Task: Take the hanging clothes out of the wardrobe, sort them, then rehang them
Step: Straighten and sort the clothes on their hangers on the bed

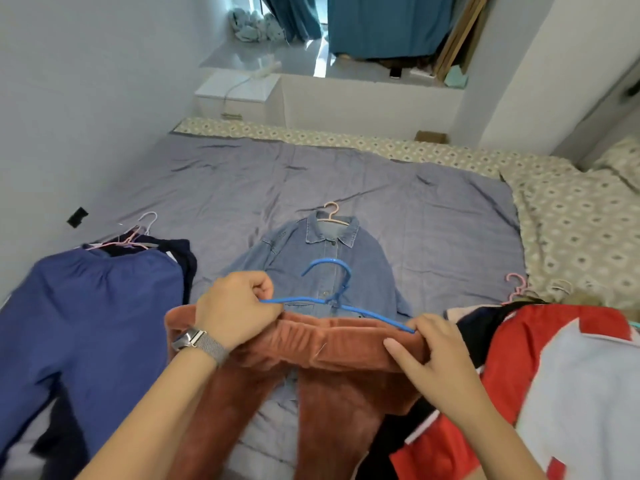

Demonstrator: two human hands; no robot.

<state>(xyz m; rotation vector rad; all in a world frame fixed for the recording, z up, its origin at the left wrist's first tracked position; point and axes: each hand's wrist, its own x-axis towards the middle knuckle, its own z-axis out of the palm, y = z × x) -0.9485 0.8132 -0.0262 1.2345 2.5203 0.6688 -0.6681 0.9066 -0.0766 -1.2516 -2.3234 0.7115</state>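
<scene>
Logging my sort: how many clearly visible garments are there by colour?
Blue, plain blue trousers and buttoned denim shirt: 2
Dark navy garment: 1
Rust-brown fleece trousers: 1
Red-and-white top: 1
Total: 5, right pile hides more.

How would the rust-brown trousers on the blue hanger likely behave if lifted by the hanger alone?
The rust-brown trousers look plush and thick, so probably floppy: the legs already drape limply. The thin blue hanger may flex or tilt. The waistband, gripped by the left hand and right hand, might slip off if not secured.
</scene>
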